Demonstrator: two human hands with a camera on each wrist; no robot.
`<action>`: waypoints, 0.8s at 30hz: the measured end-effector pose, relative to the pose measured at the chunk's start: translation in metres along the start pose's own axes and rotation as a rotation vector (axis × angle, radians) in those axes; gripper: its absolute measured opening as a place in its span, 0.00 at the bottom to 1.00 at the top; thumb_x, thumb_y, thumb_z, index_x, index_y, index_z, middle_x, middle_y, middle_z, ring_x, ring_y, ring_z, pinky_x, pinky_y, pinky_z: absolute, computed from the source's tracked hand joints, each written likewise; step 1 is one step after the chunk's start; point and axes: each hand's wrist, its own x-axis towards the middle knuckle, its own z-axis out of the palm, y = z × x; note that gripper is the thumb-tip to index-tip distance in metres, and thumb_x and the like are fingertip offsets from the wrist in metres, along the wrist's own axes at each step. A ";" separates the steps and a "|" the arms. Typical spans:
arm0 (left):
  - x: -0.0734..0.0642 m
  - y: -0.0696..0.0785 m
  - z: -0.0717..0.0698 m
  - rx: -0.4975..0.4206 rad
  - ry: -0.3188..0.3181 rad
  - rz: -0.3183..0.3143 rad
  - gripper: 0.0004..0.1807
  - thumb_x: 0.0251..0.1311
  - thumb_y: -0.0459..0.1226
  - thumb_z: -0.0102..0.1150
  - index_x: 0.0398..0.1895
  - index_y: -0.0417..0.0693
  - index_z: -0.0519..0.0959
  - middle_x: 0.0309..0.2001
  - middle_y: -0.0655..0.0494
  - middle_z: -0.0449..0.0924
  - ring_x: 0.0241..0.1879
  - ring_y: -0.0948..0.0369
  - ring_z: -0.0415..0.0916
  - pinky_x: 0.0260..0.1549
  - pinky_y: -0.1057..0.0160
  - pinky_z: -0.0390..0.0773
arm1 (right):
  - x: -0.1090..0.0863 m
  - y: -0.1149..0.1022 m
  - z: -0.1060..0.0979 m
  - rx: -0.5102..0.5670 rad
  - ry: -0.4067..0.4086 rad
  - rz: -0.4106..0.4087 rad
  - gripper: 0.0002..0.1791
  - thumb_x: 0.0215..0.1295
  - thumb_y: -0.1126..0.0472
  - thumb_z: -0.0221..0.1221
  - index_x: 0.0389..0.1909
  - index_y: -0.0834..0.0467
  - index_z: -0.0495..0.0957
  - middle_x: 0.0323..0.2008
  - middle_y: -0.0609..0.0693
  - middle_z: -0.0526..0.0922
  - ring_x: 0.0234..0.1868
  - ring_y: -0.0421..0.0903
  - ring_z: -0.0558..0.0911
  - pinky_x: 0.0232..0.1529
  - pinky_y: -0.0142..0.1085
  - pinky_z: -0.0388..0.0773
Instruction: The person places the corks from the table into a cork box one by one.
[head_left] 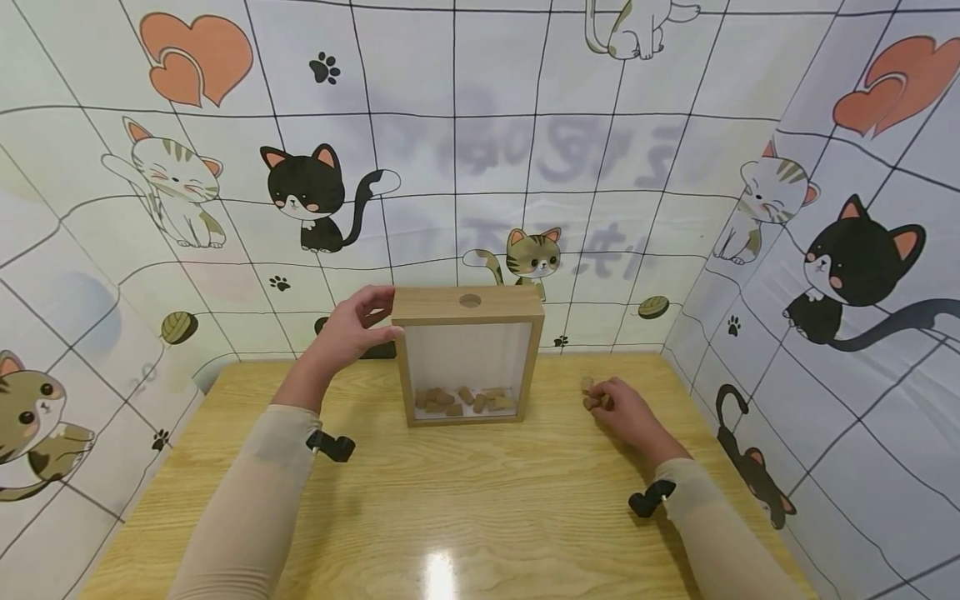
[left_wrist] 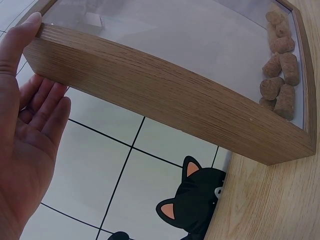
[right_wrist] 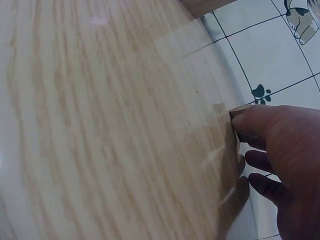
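An upright wooden shadow box (head_left: 429, 305) with a clear front and a round hole (head_left: 470, 300) in its top stands on the table. Several corks (head_left: 480, 402) lie in a heap along its bottom; the left wrist view shows these corks (left_wrist: 285, 102) closely. My left hand (head_left: 347, 332) grips the box's upper left corner, thumb at the front edge and fingers behind. To the right of the box, my right hand (head_left: 628, 412) pinches a small cork (head_left: 592, 402) low over the table, partly hidden by the fingers. Another cork (head_left: 587, 383) is just beyond the fingertips.
The wooden table (head_left: 465, 500) reaches back to a cat-patterned cloth wall (head_left: 420, 158), which also runs along both sides. A dark camera mount (head_left: 332, 447) sits on the left wrist and another mount (head_left: 651, 498) on the right.
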 end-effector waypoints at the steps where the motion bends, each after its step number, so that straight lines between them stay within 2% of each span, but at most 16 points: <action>1: 0.000 0.000 0.000 0.000 0.001 0.001 0.40 0.69 0.34 0.78 0.80 0.42 0.69 0.71 0.41 0.75 0.77 0.44 0.70 0.82 0.44 0.67 | 0.000 0.000 0.001 0.004 0.004 -0.002 0.10 0.74 0.67 0.71 0.53 0.60 0.86 0.44 0.53 0.80 0.40 0.48 0.76 0.41 0.43 0.79; 9: 0.000 0.000 -0.001 0.008 -0.004 -0.002 0.40 0.69 0.34 0.78 0.81 0.41 0.69 0.72 0.41 0.74 0.78 0.43 0.70 0.81 0.40 0.67 | -0.001 0.003 0.004 0.034 0.042 0.019 0.10 0.73 0.65 0.72 0.51 0.58 0.86 0.42 0.50 0.81 0.39 0.47 0.76 0.38 0.40 0.78; 16: -0.001 0.000 -0.001 0.016 0.000 -0.008 0.40 0.69 0.34 0.78 0.81 0.42 0.69 0.72 0.42 0.75 0.78 0.43 0.70 0.81 0.43 0.68 | -0.003 -0.001 0.001 0.070 0.078 0.012 0.10 0.74 0.63 0.73 0.52 0.57 0.86 0.41 0.50 0.80 0.38 0.47 0.77 0.36 0.38 0.78; 24: 0.000 0.000 0.000 0.004 -0.002 -0.001 0.39 0.69 0.33 0.77 0.80 0.41 0.69 0.71 0.41 0.75 0.77 0.43 0.70 0.81 0.43 0.68 | 0.004 -0.014 -0.010 0.056 0.146 -0.047 0.10 0.73 0.67 0.71 0.53 0.60 0.87 0.41 0.53 0.81 0.38 0.48 0.77 0.35 0.36 0.78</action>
